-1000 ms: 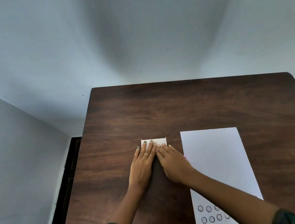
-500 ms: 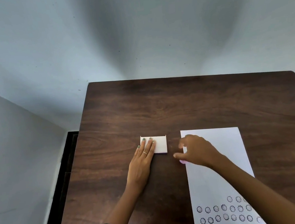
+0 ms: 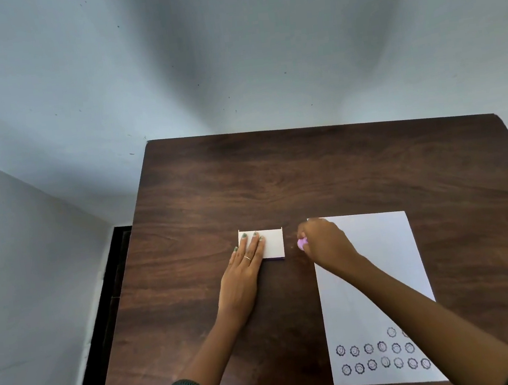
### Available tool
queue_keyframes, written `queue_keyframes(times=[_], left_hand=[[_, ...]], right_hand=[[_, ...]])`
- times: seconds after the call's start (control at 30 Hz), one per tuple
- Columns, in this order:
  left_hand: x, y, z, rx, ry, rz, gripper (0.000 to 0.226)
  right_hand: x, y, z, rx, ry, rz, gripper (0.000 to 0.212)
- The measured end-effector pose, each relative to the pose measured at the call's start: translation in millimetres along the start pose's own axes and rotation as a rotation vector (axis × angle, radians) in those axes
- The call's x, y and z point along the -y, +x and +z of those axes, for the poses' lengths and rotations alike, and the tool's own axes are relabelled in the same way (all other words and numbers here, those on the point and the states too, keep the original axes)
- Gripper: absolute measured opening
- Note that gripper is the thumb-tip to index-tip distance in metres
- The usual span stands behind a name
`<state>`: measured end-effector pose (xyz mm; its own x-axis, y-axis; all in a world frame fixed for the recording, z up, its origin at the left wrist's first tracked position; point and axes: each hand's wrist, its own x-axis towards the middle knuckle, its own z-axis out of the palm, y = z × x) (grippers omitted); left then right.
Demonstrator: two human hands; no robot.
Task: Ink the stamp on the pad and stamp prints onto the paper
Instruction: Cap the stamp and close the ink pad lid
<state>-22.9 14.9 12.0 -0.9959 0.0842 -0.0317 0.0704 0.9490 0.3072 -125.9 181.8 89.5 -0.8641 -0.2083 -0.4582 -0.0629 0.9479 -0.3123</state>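
Head view. Since half a second ago the right hand (image 3: pixel 325 244) has drawn in slightly toward the top left corner of the paper (image 3: pixel 379 273); a pink stamp (image 3: pixel 302 244) now shows at its fingertips, where before only a sliver of pink peeked out beneath the hand. A second ago both hands lay together on the ink pad (image 3: pixel 271 243). The left hand (image 3: pixel 243 276) has not shifted.

Hard to make out: the stamp is mostly covered by the curled fingers, so its shape and face cannot be read. Whether the pad case is open or shut cannot be told; only a white top and a thin purple lower edge show. The right forearm covers part of the rows of round prints (image 3: pixel 382 355) at the near end of the paper. The near edge of the table (image 3: pixel 307 170) is cut off.

Pose: left hand flat, fingers extended and together, palm down, fingertips resting on the left half of the pad. Right hand curled, fingers closed around the stamp, held between pad and paper at the sheet's far left corner. Pad sits just left of the paper, apart from it.
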Motion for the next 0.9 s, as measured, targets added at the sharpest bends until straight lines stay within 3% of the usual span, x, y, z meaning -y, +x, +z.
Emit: queue_keyframes(times=[0.4, 0.53, 0.63, 0.77, 0.9], left_hand=[[-1.4, 0.6, -0.9, 0.001, 0.037, 0.010, 0.054], [-2.8, 0.5, -1.5, 0.002, 0.072, 0.019, 0.054], [-3.7, 0.4, -0.1, -0.009, 0.094, 0.025, 0.054], [-5.7, -1.8, 3.5, -0.027, 0.099, 0.003, 0.054], [-21.1, -7.4, 4.4, -0.043, 0.081, -0.044, 0.059]], right_hand=[[4.5, 9.1, 8.5, -0.091, -0.112, -0.244, 0.019], [-13.7, 2.9, -7.8, -0.141, 0.027, -0.243, 0.048], [-42.6, -3.4, -24.3, -0.176, 0.050, -0.166, 0.058], [-84.4, -12.8, -19.6, -0.016, -0.138, -0.051, 0.093], [-108.6, -29.0, 8.7, 0.068, -0.237, -0.061, 0.122]])
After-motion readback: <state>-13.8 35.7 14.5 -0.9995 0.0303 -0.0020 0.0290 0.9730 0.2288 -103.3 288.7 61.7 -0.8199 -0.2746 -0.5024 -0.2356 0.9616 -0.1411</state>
